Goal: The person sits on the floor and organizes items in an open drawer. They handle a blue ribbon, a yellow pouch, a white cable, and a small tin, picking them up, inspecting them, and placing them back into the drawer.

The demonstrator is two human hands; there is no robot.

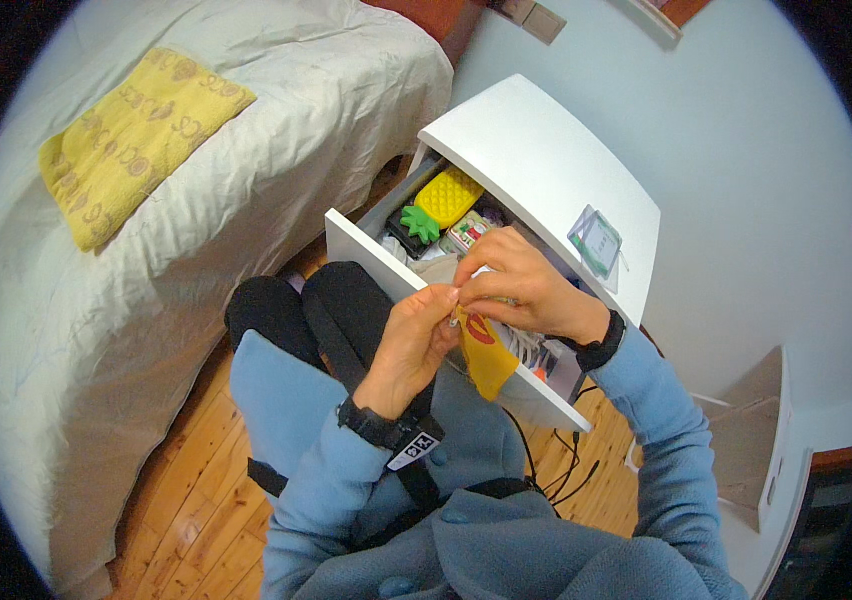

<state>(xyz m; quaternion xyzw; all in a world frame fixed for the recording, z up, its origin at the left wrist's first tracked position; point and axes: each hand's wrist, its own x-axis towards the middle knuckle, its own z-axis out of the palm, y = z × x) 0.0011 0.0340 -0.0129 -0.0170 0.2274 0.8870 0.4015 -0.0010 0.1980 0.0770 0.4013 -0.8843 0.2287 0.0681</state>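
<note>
My left hand and my right hand meet above the front panel of a pulled-out white drawer. Pinched between their fingertips is the upper end of a small yellow pouch with a red mark, which hangs down over the panel. A small white piece shows by my left fingertips; what it is I cannot tell. Inside the drawer lie a yellow pineapple-shaped case with green leaves, a small printed box and white cables. My right hand hides part of the contents.
The white cabinet holds a clear card holder on top. To the left is a bed with a pale cover and a folded yellow towel. Black cables lie on the wooden floor below the drawer.
</note>
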